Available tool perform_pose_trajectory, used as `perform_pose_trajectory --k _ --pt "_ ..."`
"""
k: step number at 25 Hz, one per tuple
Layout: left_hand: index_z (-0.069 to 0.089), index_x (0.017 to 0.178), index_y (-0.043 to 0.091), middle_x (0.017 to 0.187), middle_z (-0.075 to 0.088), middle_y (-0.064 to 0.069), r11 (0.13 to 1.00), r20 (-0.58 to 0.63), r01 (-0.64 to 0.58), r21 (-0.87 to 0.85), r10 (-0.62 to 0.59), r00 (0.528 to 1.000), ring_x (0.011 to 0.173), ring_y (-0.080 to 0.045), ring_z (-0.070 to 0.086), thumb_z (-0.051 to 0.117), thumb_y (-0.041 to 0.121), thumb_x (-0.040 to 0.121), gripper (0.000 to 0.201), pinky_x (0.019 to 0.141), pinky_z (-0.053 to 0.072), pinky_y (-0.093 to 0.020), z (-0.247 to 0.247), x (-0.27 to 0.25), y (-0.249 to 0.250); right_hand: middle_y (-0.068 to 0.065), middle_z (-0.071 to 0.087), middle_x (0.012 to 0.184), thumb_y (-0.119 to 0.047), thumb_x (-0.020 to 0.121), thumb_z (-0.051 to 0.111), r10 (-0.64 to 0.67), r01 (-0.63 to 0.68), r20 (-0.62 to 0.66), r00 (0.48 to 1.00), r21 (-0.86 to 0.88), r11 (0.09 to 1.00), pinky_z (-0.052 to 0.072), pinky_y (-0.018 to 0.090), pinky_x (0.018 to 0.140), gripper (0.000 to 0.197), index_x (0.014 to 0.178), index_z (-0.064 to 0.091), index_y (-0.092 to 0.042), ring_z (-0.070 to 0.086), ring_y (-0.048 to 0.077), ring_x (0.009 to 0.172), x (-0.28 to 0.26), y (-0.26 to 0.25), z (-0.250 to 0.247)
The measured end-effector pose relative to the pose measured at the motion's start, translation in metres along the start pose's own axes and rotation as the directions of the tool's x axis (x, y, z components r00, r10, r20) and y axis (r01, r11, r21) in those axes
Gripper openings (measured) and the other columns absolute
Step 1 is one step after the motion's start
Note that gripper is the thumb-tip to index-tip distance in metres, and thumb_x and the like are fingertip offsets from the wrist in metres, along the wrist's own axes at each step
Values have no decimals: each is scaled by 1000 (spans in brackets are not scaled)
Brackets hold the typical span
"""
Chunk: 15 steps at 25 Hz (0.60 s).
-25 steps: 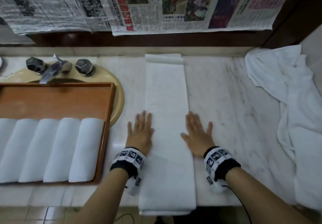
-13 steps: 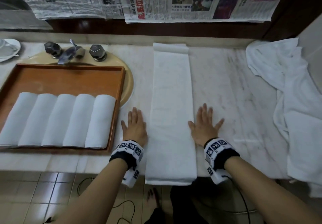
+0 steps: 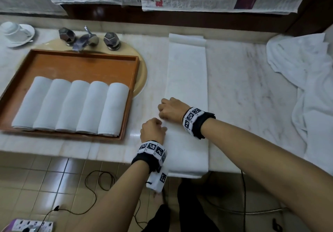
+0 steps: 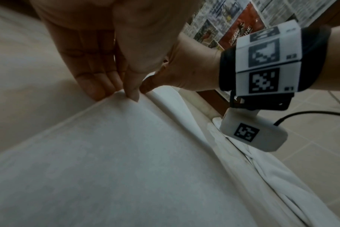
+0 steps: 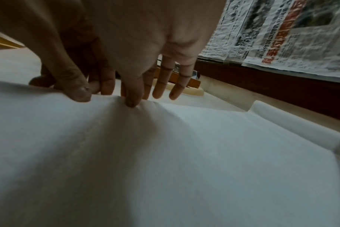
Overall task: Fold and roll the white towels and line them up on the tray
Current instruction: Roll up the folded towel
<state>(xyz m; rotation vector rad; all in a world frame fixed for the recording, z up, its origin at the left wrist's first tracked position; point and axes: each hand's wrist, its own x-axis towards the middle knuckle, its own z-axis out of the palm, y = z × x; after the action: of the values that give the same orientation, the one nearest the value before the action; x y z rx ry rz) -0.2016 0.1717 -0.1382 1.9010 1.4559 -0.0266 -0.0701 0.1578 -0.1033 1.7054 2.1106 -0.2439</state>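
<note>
Both hands pinch the left edge of the long folded towel: left hand nearer, right hand just beyond. Tray of rolled towels lies left of the fingers.

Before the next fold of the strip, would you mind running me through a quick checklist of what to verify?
1. Left hand pinches the strip's left edge: ok, thumb and fingers close on it in the left wrist view.
2. Right hand grips the same edge: ok, cloth bunches under its fingers.
3. Strip lies flat and straight on the counter: ok; near end overhangs the counter edge.
4. Far end: already turned over, ok.
5. Tray has room: ok, five rolls in front, bare behind.
6. Layers aligned underneath: cannot tell.
</note>
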Motion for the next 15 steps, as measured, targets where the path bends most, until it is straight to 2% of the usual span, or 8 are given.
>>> perform_pose_trajectory --k 5,9,11,12,13,15 --pt "70 101 20 97 70 -4 999 -9 20 -29 -20 1000 95 -26 63 73 24 81 20 79 50 -31 2 -2 -3 0 55 116 -13 99 42 -36 38 39 999 -51 998 35 35 77 25 111 62 -20 42 25 116 2 2 -3" --pt "69 96 16 94 70 -7 997 -8 42 -71 -43 999 92 -28 63 71 23 83 14 71 43 -27 4 -4 -5 4 47 120 -8 100 37 5 -5 -53 999 15 1000 33 37 72 25 116 53 -18 42 26 111 -4 3 1" --pt "66 96 15 97 69 -8 995 -10 64 -75 -65 998 93 -27 62 68 20 84 14 70 42 -27 2 -3 -4 7 43 125 0 95 40 142 -115 -122 982 207 972 34 38 74 32 122 48 -16 44 27 109 -10 -4 10" --pt "64 100 15 102 67 -8 995 -10 72 -63 -73 997 96 -27 61 67 19 84 17 71 43 -28 0 -4 -1 7 42 129 3 91 43 258 -201 -134 957 334 921 37 39 80 40 126 46 -16 45 27 112 -16 -7 19" --pt "61 108 14 111 64 -9 998 -18 56 -19 -56 998 103 -27 58 67 19 84 25 76 45 -30 -1 -4 2 7 40 136 4 88 48 385 -293 -135 913 440 849 39 42 89 49 132 44 -17 43 27 120 -24 -9 30" --pt "47 132 12 138 45 -11 987 -44 -104 125 110 993 128 -27 41 62 23 88 48 97 40 -36 1 -1 11 6 25 154 -3 90 50 616 -483 -58 786 563 670 29 52 109 58 143 34 -17 25 26 141 -43 -10 53"
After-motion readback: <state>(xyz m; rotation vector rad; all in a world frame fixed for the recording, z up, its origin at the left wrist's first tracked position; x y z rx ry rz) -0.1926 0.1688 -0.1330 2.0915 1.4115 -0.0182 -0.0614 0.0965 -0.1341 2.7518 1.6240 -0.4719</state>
